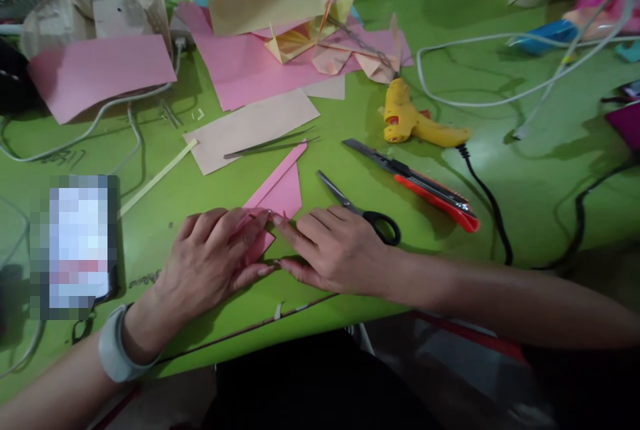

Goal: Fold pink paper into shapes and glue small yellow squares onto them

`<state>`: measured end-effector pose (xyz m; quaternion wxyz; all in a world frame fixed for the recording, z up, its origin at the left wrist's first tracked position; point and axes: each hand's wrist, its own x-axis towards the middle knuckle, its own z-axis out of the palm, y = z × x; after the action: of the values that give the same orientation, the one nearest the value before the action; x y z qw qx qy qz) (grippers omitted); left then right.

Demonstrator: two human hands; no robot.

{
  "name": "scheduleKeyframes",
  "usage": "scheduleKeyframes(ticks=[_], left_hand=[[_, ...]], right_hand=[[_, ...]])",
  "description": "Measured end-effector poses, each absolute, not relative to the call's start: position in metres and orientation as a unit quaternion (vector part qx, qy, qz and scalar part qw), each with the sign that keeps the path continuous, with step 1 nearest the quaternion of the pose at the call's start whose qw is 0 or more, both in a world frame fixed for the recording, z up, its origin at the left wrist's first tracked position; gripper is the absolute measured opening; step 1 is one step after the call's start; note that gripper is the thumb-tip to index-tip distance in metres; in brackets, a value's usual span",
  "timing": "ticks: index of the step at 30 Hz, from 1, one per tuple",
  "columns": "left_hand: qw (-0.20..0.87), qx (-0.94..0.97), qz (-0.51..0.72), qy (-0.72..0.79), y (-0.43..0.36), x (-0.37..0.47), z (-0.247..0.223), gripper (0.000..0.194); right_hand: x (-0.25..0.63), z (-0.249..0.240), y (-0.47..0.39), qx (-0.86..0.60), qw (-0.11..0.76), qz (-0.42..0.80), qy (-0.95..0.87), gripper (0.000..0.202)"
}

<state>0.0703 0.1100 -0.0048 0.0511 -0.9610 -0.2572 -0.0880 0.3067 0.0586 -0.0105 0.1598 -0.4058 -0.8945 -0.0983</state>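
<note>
A partly folded sheet of pink paper lies on the green table in front of me, its narrow folded strip pointing away to the upper right. My left hand covers its lower left part, fingers pressing on the fold. From the other side, my right hand pinches the paper's near edge with index finger and thumb, its fingertips almost meeting those of the left. Some of the paper is hidden under both hands. Just beyond my right hand rest black-handled scissors, and tweezers lie past the paper's tip.
A red utility knife and a yellow glue gun with a black cord lie to the right. At left is a phone. Pink sheets and folded yellow paper pieces are piled at the back. A white cable loops at the right.
</note>
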Motion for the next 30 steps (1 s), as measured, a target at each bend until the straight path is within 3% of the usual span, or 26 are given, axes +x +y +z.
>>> scheduleKeyframes(ticks=[30], left_hand=[[0.033, -0.955, -0.110, -0.274, 0.1098, 0.0717, -0.0041, 0.061]], right_hand=[[0.3099, -0.0088, 0.0623, -0.397, 0.129, -0.042, -0.908, 0.045]])
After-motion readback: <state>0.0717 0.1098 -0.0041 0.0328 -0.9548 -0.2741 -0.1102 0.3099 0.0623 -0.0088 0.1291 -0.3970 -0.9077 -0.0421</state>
